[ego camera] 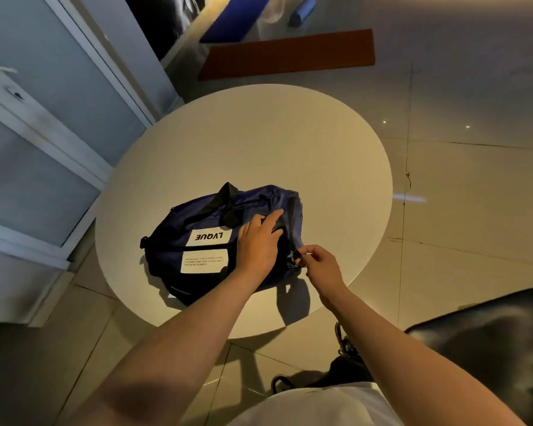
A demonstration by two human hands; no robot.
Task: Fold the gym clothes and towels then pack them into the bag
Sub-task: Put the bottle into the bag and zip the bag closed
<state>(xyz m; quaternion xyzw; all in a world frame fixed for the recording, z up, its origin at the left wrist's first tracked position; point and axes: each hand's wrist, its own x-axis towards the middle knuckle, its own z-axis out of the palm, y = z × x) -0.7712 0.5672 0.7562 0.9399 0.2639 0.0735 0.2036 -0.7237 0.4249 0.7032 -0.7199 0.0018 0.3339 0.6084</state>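
Right hand [320, 264]: thumb and forefinger pinched on a small black pull [294, 260] at the bag's near end; probably a zip pull, too small to be sure.
Left hand [259, 242]: laid flat on the bag, fingers straight and reaching the black handle [278, 224]; the bag is judged to be steadied against the tug.
Bag [210, 216]: navy duffel, white labels uppermost, set on the near part of the table; contents hidden.
Table [259, 133]: round, white, matt.
Room: pale tiled floor [459, 179]; black chair [490, 339] at right; frosted panels [43, 118] at left; brown mat [290, 53] beyond.
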